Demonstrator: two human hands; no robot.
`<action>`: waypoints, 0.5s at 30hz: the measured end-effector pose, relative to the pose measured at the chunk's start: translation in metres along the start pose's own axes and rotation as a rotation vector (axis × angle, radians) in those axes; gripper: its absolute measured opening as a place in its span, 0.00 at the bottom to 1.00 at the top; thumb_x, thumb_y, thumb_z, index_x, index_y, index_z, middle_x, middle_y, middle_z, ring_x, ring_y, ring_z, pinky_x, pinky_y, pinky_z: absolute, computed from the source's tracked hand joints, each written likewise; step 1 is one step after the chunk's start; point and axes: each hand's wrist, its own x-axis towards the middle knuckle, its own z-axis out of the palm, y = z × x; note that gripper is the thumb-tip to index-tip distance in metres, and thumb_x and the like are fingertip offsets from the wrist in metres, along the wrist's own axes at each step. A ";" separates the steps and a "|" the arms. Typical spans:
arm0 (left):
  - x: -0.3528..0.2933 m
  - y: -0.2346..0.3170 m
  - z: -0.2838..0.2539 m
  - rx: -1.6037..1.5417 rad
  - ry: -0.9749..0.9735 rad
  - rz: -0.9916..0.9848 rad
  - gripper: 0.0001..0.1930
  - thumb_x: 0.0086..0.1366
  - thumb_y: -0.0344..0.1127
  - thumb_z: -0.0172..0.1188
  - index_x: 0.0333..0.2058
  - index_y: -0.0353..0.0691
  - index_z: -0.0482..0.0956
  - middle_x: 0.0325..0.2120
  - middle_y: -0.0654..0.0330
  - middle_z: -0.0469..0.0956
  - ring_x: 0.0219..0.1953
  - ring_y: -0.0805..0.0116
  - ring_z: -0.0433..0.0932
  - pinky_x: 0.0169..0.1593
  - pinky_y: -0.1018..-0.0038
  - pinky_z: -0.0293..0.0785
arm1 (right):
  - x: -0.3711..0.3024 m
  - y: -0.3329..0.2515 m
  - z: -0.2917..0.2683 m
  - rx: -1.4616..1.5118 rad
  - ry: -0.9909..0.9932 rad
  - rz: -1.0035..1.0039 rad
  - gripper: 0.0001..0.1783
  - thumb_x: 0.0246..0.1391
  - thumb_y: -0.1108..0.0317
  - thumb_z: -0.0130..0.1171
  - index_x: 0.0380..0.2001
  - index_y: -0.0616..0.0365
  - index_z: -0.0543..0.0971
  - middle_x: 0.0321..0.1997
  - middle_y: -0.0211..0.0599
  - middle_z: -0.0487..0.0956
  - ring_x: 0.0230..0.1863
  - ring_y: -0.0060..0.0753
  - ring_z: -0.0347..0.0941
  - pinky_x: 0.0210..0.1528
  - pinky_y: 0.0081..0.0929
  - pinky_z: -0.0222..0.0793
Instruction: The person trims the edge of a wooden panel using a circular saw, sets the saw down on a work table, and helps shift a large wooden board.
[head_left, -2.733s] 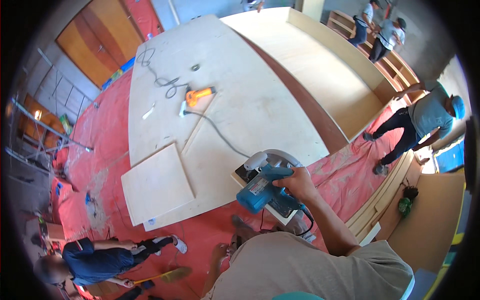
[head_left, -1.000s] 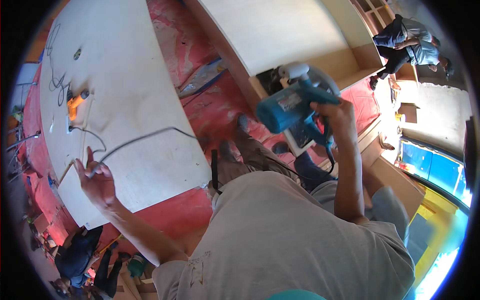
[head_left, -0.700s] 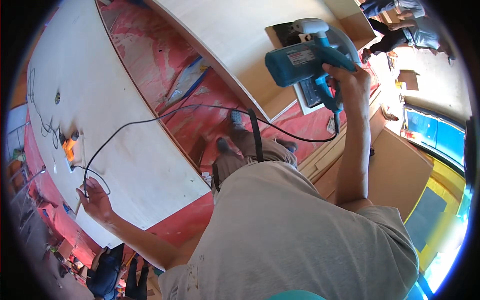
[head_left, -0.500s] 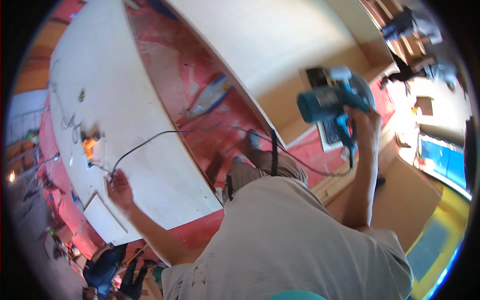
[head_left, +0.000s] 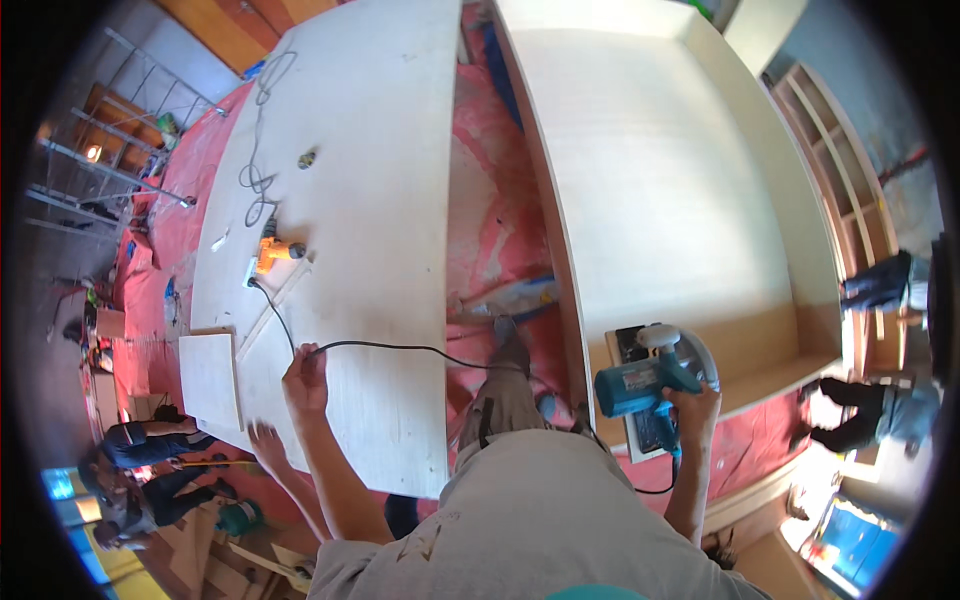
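My right hand (head_left: 695, 405) is closed on the rear handle of a teal circular saw (head_left: 632, 387). The saw hangs over the near edge of the shallow wooden cabinet box (head_left: 680, 180); whether it touches the wood I cannot tell. My left hand (head_left: 306, 380) pinches the black power cord (head_left: 400, 346) above the pale panel (head_left: 370, 200). From there the cord runs to a white socket block (head_left: 250, 272) beside an orange power drill (head_left: 276, 252), and the other way across my legs toward the saw.
Another person's hand (head_left: 266, 446) reaches in beside my left forearm, near a small pale board (head_left: 209, 380). A thin grey cable (head_left: 262, 180) lies on the panel. Red sheeting (head_left: 495, 200) covers the floor gap. People stand at right (head_left: 860, 415) and lower left (head_left: 150, 445).
The view has swung round to the right. My right hand has brought the saw to the box's near edge. My left hand still holds the cord, and another person's hand has appeared beside it.
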 end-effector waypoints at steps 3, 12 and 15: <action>0.038 0.037 -0.004 -0.191 -0.023 0.143 0.12 0.77 0.27 0.53 0.51 0.22 0.74 0.46 0.45 0.82 0.49 0.57 0.84 0.60 0.64 0.85 | 0.037 -0.059 0.040 -0.091 -0.092 -0.076 0.10 0.44 0.71 0.74 0.31 0.63 0.86 0.20 0.29 0.80 0.20 0.21 0.73 0.24 0.25 0.68; 0.153 -0.004 0.001 -0.684 -0.178 0.433 0.17 0.80 0.26 0.41 0.59 0.17 0.65 0.59 0.41 0.72 0.64 0.52 0.73 0.74 0.57 0.69 | 0.132 -0.323 0.211 -0.227 -0.380 -0.917 0.25 0.43 0.70 0.76 0.46 0.66 0.84 0.39 0.45 0.86 0.42 0.38 0.83 0.48 0.36 0.77; 0.185 -0.052 0.008 -0.806 0.233 0.496 0.17 0.81 0.28 0.44 0.58 0.17 0.66 0.56 0.41 0.74 0.62 0.53 0.74 0.75 0.57 0.68 | 0.167 -0.408 0.275 -0.268 -0.389 -1.179 0.27 0.46 0.60 0.74 0.52 0.52 0.83 0.40 0.49 0.85 0.45 0.52 0.82 0.49 0.44 0.77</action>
